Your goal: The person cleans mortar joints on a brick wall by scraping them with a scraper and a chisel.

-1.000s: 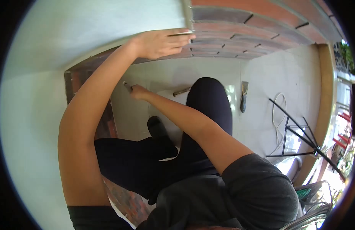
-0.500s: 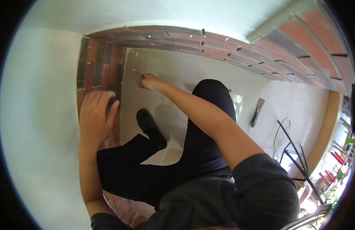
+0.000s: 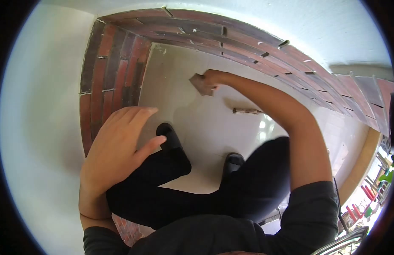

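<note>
My right hand [image 3: 213, 80] is closed round a flat grey-brown piece [image 3: 200, 85], perhaps a scrap of sandpaper or a small plate, above the pale tiled floor [image 3: 197, 123]. Part of the piece sticks out to the left of the fingers. My left hand [image 3: 120, 142] hangs in front of the brick-patterned side wall [image 3: 107, 72], fingers stretched and thumb apart, with nothing in it. Right of the middle, a tool with a worn handle [image 3: 246, 111] lies on the floor, partly hidden by my right forearm.
A low brick-patterned band [image 3: 244, 46] runs along the far wall. My feet in dark slippers [image 3: 168, 135] stand on the floor below my hands. At the right are a wooden edge [image 3: 361, 163] and, beyond it, red objects [image 3: 369, 192] and plants.
My right hand has moved right, away from the corner, with the flat piece in it. My left hand has come closer and lower. The view has shifted; the scraper at right no longer shows.
</note>
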Available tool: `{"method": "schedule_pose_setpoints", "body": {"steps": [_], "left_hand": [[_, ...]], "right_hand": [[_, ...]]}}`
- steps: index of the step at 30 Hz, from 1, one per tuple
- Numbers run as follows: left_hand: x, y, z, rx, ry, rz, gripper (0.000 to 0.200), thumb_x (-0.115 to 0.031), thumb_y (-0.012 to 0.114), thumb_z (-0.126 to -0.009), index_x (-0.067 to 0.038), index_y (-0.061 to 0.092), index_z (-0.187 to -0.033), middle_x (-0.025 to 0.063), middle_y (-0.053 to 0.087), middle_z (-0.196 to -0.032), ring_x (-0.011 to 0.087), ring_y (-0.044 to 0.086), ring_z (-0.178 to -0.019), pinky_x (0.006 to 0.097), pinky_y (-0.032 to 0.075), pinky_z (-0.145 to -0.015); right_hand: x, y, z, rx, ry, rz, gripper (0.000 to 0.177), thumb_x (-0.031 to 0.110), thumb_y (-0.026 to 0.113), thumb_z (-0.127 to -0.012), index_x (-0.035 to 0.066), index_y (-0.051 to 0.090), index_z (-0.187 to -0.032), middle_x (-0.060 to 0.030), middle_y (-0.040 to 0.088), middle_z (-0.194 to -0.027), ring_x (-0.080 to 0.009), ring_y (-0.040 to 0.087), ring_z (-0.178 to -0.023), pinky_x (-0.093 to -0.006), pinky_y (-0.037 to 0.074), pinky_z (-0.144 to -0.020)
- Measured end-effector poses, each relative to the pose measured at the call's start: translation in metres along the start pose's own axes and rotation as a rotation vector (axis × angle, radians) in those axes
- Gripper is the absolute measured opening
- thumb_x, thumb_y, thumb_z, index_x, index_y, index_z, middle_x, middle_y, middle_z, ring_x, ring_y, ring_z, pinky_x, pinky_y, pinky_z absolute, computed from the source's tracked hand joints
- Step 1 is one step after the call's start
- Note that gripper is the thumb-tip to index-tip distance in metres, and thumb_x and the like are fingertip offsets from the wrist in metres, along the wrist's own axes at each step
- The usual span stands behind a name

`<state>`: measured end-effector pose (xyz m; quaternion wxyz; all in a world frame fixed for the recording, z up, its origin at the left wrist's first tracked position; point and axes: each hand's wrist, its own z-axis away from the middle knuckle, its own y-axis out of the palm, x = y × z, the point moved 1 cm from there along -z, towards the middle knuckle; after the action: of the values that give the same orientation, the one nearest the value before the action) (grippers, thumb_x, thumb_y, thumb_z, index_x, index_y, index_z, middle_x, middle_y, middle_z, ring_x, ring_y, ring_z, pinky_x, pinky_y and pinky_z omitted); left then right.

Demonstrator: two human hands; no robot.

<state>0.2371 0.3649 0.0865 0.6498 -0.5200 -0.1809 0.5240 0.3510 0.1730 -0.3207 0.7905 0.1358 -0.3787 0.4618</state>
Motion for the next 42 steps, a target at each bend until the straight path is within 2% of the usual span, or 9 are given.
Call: {"method": "schedule_pose_setpoints", "body": {"steps": [7, 8, 11, 16, 24, 30, 32, 35, 42], "left_hand": [[-0.023, 0.050, -0.089, 0.086, 0.446, -0.010, 0.037, -0.033, 0.070, -0.093, 0.000, 0.063, -0.107, 0.0182, 0.066, -0.098, 0.0354, 0.062, -0.099, 0.0457, 0.048, -0.092], [-0.033, 0.062, -0.101, 0.110, 0.512, -0.022, 0.036, -0.034, 0.071, -0.092, 0.000, 0.063, -0.103, 0.0167, 0.067, -0.095, 0.0329, 0.063, -0.096, 0.0441, 0.048, -0.090], [-0.061, 0.094, -0.123, 0.076, 0.703, -0.192, 0.036, -0.037, 0.072, -0.091, -0.002, 0.064, -0.097, 0.0123, 0.067, -0.090, 0.0289, 0.063, -0.092, 0.0411, 0.048, -0.087], [-0.082, 0.133, -0.115, 0.155, 0.917, -0.168, 0.041, -0.042, 0.071, -0.091, -0.002, 0.066, -0.097, 0.0116, 0.067, -0.092, 0.0285, 0.064, -0.093, 0.0407, 0.047, -0.086], [-0.067, 0.133, -0.077, 0.415, 0.749, -0.159, 0.042, -0.042, 0.067, -0.095, -0.001, 0.065, -0.103, 0.0146, 0.067, -0.098, 0.0307, 0.063, -0.098, 0.0417, 0.047, -0.091], [-0.036, 0.107, -0.084, 0.387, 0.570, -0.010, 0.047, -0.040, 0.064, -0.099, 0.002, 0.062, -0.119, 0.0206, 0.067, -0.114, 0.0384, 0.062, -0.112, 0.0477, 0.046, -0.103], [-0.023, 0.092, -0.093, 0.354, 0.462, 0.005, 0.050, -0.040, 0.063, -0.099, 0.002, 0.060, -0.126, 0.0218, 0.066, -0.122, 0.0397, 0.060, -0.119, 0.0482, 0.045, -0.106], [-0.017, 0.071, -0.101, 0.346, 0.311, 0.002, 0.053, -0.040, 0.062, -0.101, 0.001, 0.058, -0.133, 0.0228, 0.063, -0.132, 0.0399, 0.057, -0.127, 0.0474, 0.044, -0.109], [-0.026, 0.073, -0.090, 0.455, 0.385, 0.011, 0.053, -0.041, 0.060, -0.102, 0.000, 0.058, -0.135, 0.0244, 0.061, -0.135, 0.0398, 0.056, -0.129, 0.0471, 0.045, -0.110]], "right_hand": [[-0.120, -0.029, 0.076, -0.419, 0.144, 0.036, 0.036, 0.022, 0.055, -0.095, 0.000, 0.066, -0.120, -0.0253, 0.072, -0.098, -0.0310, 0.071, -0.083, -0.0443, 0.056, -0.072], [-0.118, -0.042, 0.098, -0.341, 0.185, 0.150, 0.043, 0.029, 0.053, -0.099, -0.004, 0.065, -0.125, -0.0316, 0.069, -0.115, -0.0415, 0.071, -0.103, -0.0479, 0.056, -0.086], [-0.168, -0.034, 0.148, -0.621, 0.111, 0.186, 0.046, 0.031, 0.051, -0.101, -0.005, 0.064, -0.125, -0.0279, 0.071, -0.115, -0.0435, 0.070, -0.105, -0.0493, 0.055, -0.089], [-0.185, -0.009, 0.226, -0.460, 0.388, -0.145, 0.043, 0.023, 0.052, -0.093, -0.004, 0.066, -0.125, -0.0278, 0.071, -0.114, -0.0439, 0.069, -0.106, -0.0482, 0.054, -0.092], [-0.190, -0.041, 0.179, -0.377, 0.455, 0.627, 0.035, 0.026, 0.056, -0.094, -0.001, 0.069, -0.112, -0.0239, 0.073, -0.115, -0.0391, 0.071, -0.109, -0.0503, 0.056, -0.092], [-0.107, -0.022, 0.132, -0.865, 0.180, 1.123, 0.031, 0.031, 0.066, -0.091, 0.005, 0.071, -0.107, -0.0178, 0.073, -0.104, -0.0309, 0.072, -0.100, -0.0481, 0.057, -0.084], [-0.079, -0.008, 0.141, -0.738, -0.120, 1.016, 0.022, 0.025, 0.068, -0.092, 0.009, 0.074, -0.104, -0.0132, 0.075, -0.113, -0.0280, 0.072, -0.107, -0.0422, 0.056, -0.083], [-0.068, 0.024, 0.167, -0.280, -0.027, 0.780, 0.023, 0.029, 0.074, -0.088, 0.011, 0.075, -0.101, -0.0120, 0.074, -0.115, -0.0282, 0.071, -0.105, -0.0395, 0.055, -0.082], [-0.146, 0.070, 0.189, -0.209, 0.389, 1.111, 0.053, 0.045, 0.088, -0.073, 0.008, 0.068, -0.105, -0.0080, 0.071, -0.107, -0.0279, 0.068, -0.104, -0.0403, 0.052, -0.085]]}}
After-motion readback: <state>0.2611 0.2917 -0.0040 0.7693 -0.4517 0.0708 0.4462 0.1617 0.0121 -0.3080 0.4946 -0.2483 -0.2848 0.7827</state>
